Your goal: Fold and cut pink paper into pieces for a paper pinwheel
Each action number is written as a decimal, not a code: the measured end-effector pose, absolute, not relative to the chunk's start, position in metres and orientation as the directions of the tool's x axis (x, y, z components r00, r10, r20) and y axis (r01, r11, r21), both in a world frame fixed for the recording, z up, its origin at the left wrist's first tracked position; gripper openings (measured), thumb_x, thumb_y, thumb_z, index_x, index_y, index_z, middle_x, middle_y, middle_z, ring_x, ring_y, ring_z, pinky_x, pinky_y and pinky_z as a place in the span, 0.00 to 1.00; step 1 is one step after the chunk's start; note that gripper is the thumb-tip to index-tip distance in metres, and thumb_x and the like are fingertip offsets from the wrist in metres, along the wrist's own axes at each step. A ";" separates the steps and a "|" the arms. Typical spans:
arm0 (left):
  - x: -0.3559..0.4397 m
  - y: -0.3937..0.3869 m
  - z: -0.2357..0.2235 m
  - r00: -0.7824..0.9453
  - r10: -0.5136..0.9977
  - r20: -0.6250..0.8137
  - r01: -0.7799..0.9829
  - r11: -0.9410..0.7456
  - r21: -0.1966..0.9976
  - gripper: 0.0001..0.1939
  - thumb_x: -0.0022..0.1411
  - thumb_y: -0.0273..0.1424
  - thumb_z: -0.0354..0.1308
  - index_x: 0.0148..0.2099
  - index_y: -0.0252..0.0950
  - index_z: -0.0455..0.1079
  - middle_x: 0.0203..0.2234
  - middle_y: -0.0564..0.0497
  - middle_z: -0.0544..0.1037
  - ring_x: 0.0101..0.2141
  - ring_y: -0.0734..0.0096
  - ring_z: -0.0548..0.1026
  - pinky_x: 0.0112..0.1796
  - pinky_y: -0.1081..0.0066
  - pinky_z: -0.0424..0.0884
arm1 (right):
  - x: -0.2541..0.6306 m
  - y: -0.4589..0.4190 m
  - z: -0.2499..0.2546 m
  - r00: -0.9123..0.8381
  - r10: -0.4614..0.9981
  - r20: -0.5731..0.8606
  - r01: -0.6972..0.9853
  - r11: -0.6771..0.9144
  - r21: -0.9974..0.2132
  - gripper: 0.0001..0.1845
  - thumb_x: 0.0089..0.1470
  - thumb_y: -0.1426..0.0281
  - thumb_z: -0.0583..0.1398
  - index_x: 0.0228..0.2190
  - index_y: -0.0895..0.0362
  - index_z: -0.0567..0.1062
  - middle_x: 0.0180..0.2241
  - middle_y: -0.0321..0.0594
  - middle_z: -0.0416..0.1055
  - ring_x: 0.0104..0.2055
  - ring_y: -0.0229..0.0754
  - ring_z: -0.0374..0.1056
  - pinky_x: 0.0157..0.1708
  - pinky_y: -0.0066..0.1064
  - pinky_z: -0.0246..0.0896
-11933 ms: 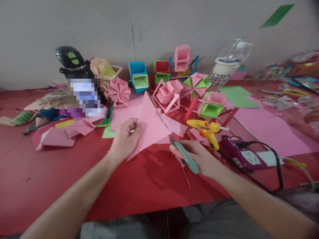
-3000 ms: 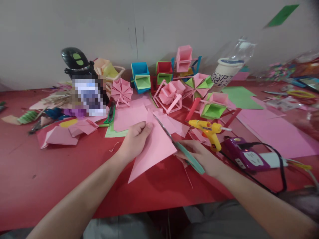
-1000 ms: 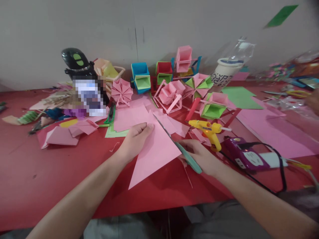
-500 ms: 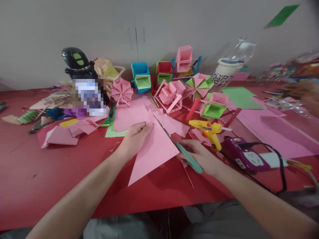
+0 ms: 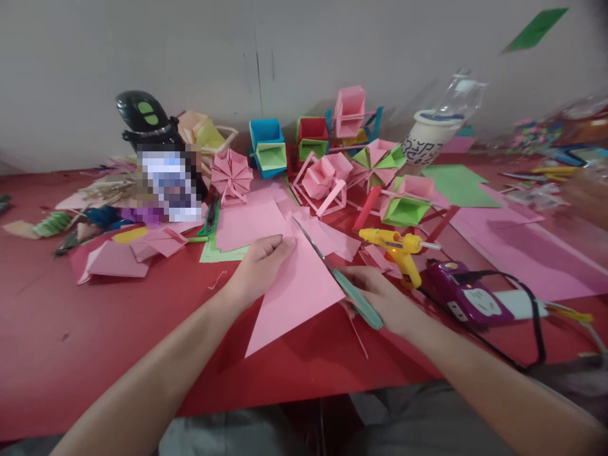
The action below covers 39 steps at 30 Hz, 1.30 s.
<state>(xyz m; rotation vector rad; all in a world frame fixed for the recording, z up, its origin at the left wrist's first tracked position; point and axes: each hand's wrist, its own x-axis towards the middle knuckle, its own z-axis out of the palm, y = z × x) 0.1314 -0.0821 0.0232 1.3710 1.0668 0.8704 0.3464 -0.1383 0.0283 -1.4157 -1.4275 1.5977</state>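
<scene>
My left hand [image 5: 265, 263] pinches a sheet of pink paper [image 5: 297, 294] by its left edge, thumb on top. The sheet tapers away from me, and its near corner hangs over the red table. In my right hand [image 5: 375, 291] are scissors with green handles [image 5: 358, 299], fingers wrapped round the grips. Their blades [image 5: 308, 237] lie along the right edge of the pink sheet and point away from me. A thin pink strip [image 5: 360, 339] dangles below the right hand. More pink sheets [image 5: 251, 221] lie just beyond my left hand.
A yellow glue gun [image 5: 399, 250] and a purple power strip [image 5: 470, 297] with cables are on the right. Folded paper models [image 5: 268, 149] line the back by the wall, with a black bottle [image 5: 152, 120] and a white cup [image 5: 430, 136]. Another person's blurred hand [image 5: 593, 190] is far right.
The pink sheet and scissors have shifted very slightly; the hands keep their holds. At the far right the other person's hand has moved, uncovering yellow and blue tools.
</scene>
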 end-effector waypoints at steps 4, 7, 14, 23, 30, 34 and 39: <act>0.132 -0.082 0.022 0.319 0.945 -0.068 0.112 0.033 0.993 0.23 0.63 0.50 0.55 0.27 0.36 0.61 0.21 0.58 0.57 0.21 0.77 0.55 0.23 0.73 0.52 | 0.346 -0.138 0.027 -0.285 0.899 -0.333 0.237 -0.270 -0.933 0.17 0.49 0.57 0.63 0.23 0.56 0.66 0.17 0.30 0.60 0.18 0.34 0.58 0.19 0.27 0.50; 0.133 -0.082 0.022 0.311 0.948 -0.063 0.115 0.029 0.993 0.23 0.63 0.49 0.56 0.27 0.36 0.61 0.21 0.58 0.57 0.22 0.77 0.55 0.24 0.73 0.52 | 0.346 -0.138 0.025 -0.276 0.905 -0.325 0.228 -0.267 -0.937 0.17 0.50 0.57 0.63 0.23 0.56 0.66 0.17 0.30 0.60 0.18 0.34 0.57 0.18 0.27 0.49; 0.132 -0.082 0.023 0.316 0.944 -0.095 0.099 0.066 0.993 0.23 0.63 0.49 0.57 0.27 0.36 0.62 0.21 0.57 0.60 0.22 0.77 0.58 0.24 0.73 0.55 | 0.346 -0.137 0.017 -0.262 0.901 -0.347 0.258 -0.281 -0.924 0.14 0.53 0.59 0.61 0.25 0.56 0.68 0.19 0.30 0.62 0.19 0.36 0.61 0.19 0.28 0.51; 0.132 -0.082 0.024 0.311 0.946 -0.092 0.055 0.078 0.995 0.23 0.60 0.51 0.60 0.27 0.36 0.64 0.19 0.56 0.63 0.21 0.75 0.61 0.22 0.73 0.56 | 0.344 -0.139 0.030 -0.264 0.907 -0.327 0.243 -0.266 -0.933 0.14 0.49 0.61 0.62 0.23 0.56 0.65 0.18 0.30 0.60 0.19 0.35 0.59 0.20 0.27 0.54; 0.132 -0.083 0.024 0.324 0.936 -0.137 0.061 0.124 0.990 0.24 0.61 0.52 0.58 0.29 0.35 0.65 0.21 0.55 0.66 0.21 0.76 0.63 0.22 0.74 0.58 | 0.346 -0.138 0.028 -0.280 0.906 -0.317 0.207 -0.265 -0.942 0.13 0.48 0.62 0.62 0.23 0.56 0.66 0.18 0.30 0.60 0.19 0.33 0.59 0.20 0.26 0.54; 0.133 -0.084 0.023 0.353 0.922 -0.160 0.072 0.144 0.987 0.23 0.61 0.52 0.58 0.29 0.35 0.65 0.22 0.54 0.67 0.23 0.75 0.65 0.23 0.74 0.59 | 0.346 -0.139 0.025 -0.255 0.910 -0.327 0.198 -0.282 -0.939 0.14 0.49 0.60 0.62 0.25 0.56 0.68 0.19 0.30 0.60 0.19 0.34 0.59 0.19 0.26 0.55; 0.134 -0.084 0.020 0.400 0.899 -0.178 0.079 0.159 0.984 0.23 0.62 0.51 0.58 0.28 0.35 0.64 0.21 0.54 0.67 0.22 0.76 0.64 0.22 0.75 0.57 | 0.344 -0.140 0.027 -0.228 0.917 -0.328 0.211 -0.282 -0.936 0.15 0.48 0.57 0.62 0.25 0.56 0.70 0.19 0.32 0.63 0.20 0.35 0.61 0.19 0.27 0.58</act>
